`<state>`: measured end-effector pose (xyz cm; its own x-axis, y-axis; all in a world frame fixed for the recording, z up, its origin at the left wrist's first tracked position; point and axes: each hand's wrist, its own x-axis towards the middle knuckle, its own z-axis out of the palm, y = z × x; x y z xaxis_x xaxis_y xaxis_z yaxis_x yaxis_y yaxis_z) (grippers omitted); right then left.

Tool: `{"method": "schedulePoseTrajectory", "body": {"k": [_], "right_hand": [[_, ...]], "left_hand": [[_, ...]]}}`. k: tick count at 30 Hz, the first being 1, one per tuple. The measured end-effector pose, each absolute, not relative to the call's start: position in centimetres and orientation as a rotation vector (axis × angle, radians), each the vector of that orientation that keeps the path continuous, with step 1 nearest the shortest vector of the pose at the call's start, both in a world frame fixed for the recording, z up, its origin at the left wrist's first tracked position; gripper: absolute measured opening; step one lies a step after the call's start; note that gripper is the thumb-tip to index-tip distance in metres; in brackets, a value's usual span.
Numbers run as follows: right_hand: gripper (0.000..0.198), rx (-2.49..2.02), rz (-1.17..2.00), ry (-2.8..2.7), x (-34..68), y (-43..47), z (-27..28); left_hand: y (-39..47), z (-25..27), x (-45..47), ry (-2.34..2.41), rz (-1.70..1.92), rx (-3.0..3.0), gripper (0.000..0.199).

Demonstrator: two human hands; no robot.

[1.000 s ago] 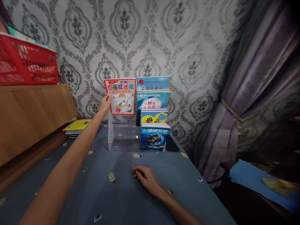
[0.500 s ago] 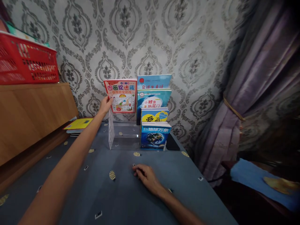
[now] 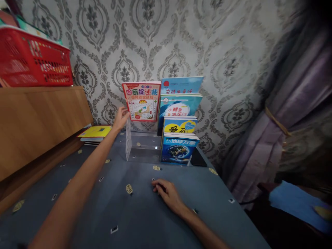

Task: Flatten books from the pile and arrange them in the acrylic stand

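A red picture book [image 3: 142, 102] stands upright in the upper left of a clear plastic book rack [image 3: 128, 145]. My left hand [image 3: 121, 118] is beside the book's lower left edge, by the rack's side panel, its fingers loosely bent and no longer over the cover. My right hand [image 3: 168, 195] rests on the tablecloth in front of the rack, loosely curled with nothing in it. Stepped in the rack's right half are a light blue book [image 3: 183, 84], a teal fish book [image 3: 180, 105], a yellow-and-blue book [image 3: 178, 126] and an earth book [image 3: 178, 150].
At the left, a red basket [image 3: 36, 58] sits on a wooden cabinet [image 3: 44, 128]. Beside the cabinet lies a pile topped by a yellow book [image 3: 97, 131]. A dark flat object [image 3: 199, 159] lies right of the rack. A tied curtain [image 3: 269, 148] and blue cloth [image 3: 293, 200] are at right.
My left hand has let go of the red book's left edge and moved slightly down and away. The view has shifted, while my right hand stays resting on the table.
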<state>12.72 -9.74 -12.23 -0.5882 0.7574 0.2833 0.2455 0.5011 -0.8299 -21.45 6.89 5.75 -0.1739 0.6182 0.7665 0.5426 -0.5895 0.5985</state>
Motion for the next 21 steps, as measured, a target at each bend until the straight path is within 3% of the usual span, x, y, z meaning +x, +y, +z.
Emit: {"method": "schedulePoseTrajectory", "body": {"k": [4,11,21], "right_hand": [[0.032,-0.819,1.084,-2.068,12.8,-9.7,-12.2],[0.039,-0.868,1.159,-2.038,12.8,-9.6,-12.4],[0.041,-0.906,1.178,-2.035,12.8,-9.4,-12.5]], "left_hand": [[4.3,2.2,-21.6,1.550,1.800,1.966,0.049],[-0.5,-3.7,-24.5,2.240,1.370,1.866,0.028],[-1.1,-5.4,-30.4,2.797,0.848,1.638,0.054]]}}
